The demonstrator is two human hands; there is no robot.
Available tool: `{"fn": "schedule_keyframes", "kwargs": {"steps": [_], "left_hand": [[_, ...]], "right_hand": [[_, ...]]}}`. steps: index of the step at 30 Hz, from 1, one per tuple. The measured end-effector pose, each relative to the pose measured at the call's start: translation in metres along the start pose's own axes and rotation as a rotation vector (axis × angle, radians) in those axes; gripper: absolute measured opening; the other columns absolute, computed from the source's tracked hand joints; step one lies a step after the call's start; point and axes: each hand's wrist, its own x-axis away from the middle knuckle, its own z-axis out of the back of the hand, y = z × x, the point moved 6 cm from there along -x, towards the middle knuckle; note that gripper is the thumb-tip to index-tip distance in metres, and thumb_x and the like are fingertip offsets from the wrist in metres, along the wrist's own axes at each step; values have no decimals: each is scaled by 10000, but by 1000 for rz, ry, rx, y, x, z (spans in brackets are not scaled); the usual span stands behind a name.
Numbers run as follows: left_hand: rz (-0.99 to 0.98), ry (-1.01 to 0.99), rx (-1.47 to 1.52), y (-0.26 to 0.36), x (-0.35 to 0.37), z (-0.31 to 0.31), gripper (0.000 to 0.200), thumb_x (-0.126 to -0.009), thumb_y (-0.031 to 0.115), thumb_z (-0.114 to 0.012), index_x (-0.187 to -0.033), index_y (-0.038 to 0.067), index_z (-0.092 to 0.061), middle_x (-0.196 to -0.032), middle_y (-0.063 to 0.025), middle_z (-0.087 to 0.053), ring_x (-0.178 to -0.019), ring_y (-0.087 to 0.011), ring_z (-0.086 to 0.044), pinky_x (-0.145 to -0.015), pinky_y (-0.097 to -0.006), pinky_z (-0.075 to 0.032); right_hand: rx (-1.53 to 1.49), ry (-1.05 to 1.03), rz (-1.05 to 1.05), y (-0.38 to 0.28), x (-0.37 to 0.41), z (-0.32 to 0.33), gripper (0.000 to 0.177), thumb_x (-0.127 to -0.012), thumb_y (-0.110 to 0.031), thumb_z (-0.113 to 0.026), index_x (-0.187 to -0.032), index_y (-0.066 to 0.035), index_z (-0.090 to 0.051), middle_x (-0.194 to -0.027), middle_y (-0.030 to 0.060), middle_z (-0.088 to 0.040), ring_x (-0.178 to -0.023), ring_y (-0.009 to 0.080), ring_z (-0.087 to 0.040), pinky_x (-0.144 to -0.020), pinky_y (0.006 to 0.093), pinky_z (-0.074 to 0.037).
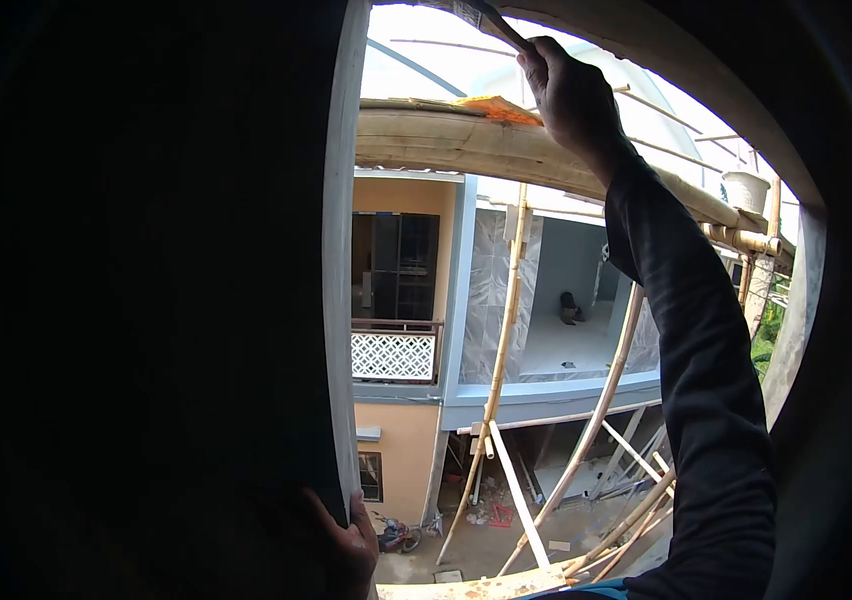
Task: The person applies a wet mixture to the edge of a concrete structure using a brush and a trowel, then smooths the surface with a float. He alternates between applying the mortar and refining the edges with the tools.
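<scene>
My right hand (pixel 578 100) is raised at the top of a window opening, closed around the slim handle of a tool (pixel 504 28). The tool slants up to the left to the upper edge of the opening, where its head is partly cut off by the frame, so I cannot tell its kind. Low on the left, my left hand (pixel 354 545) grips the pale vertical edge (pixel 340 300) of the opening, its thumb on the lit side and the other fingers mostly in shadow.
Outside, a thick bamboo pole (pixel 446 138) crosses the opening, with an orange piece (pixel 501 108) on top. A white bucket (pixel 746 192) stands on the scaffolding at right. Bamboo uprights (pixel 506 330) rise before a facing building with a balcony (pixel 394 355). A motorbike (pixel 398 535) is far below.
</scene>
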Motion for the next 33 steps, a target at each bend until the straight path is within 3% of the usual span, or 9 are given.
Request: {"fn": "schedule_keyframes", "kwargs": {"steps": [4, 13, 14, 16, 18, 22, 28, 32, 33], "left_hand": [[-12, -5, 3, 0, 0, 0, 740, -896, 170, -630, -1421, -112, -190, -1418, -347, -290, -1354, -482, -251, -1133, -503, -192], [11, -10, -4, 4, -2, 4, 673, -918, 169, -594, -1410, -113, -231, -1395, -359, -319, -1347, -482, -268, -1130, -497, -215], [14, -12, 0, 5, -4, 5, 673, -918, 169, -594, -1410, -113, -231, -1395, -359, -319, -1347, -482, -268, -1130, -497, -215], [-39, 14, -8, 9, -6, 8, 654, -890, 145, -642, -1363, -143, -294, -1316, -413, -355, -1216, -554, -396, -1030, -526, -365], [-37, 8, 20, 7, -4, 5, 662, -888, 148, -647, -1365, -143, -292, -1317, -416, -353, -1218, -560, -389, -1034, -529, -355], [-33, 26, 83, -5, 4, -6, 692, -873, 155, -673, -1370, -138, -290, -1325, -420, -344, -1230, -579, -359, -1037, -541, -334], [-75, 30, 87, -5, 6, -6, 705, -853, 157, -701, -1363, -134, -311, -1332, -417, -343, -1249, -586, -329, -1030, -557, -330], [-84, 7, 91, -4, 5, -8, 694, -856, 153, -698, -1359, -136, -318, -1326, -411, -357, -1246, -578, -341, -1040, -552, -323], [-82, 19, 119, -6, 5, -8, 685, -860, 151, -692, -1357, -139, -320, -1322, -408, -364, -1247, -566, -352, -1041, -540, -331]], "right_hand": [[92, -48, -158, 50, 30, 38, 239, -971, -341, -485, -1036, -123, -559, -702, 152, -646, -693, 373, -646, -587, 459, -515], [371, -83, -515, 195, 129, 130, 358, -1000, -386, -401, -1085, -86, -579, -845, 194, -657, -819, 392, -641, -677, 459, -499], [373, 4, -460, 201, 140, 139, 371, -1004, -385, -391, -1108, -86, -584, -855, 196, -661, -825, 391, -644, -684, 455, -503], [406, 19, -458, 187, 147, 146, 373, -1007, -379, -383, -1124, -90, -589, -885, 194, -667, -839, 383, -648, -686, 448, -507], [398, -36, -403, 146, 136, 138, 372, -1008, -376, -384, -1118, -90, -594, -917, 190, -669, -851, 375, -651, -692, 442, -510], [304, 63, 8, 57, 83, 93, 215, -965, -281, -521, -1028, -83, -578, -912, 140, -629, -821, 343, -632, -660, 427, -507], [15, 121, 174, -11, 6, 11, 194, -950, -267, -553, -1024, -89, -539, -865, 113, -680, -778, 314, -664, -657, 400, -527], [95, 56, 64, -26, -20, -16, 230, -957, -308, -535, -1046, -98, -515, -869, 112, -696, -742, 315, -680, -615, 388, -549], [96, 134, 135, -26, -23, -16, 227, -957, -326, -530, -1031, -113, -517, -845, 106, -692, -725, 321, -672, -598, 396, -543]]}}
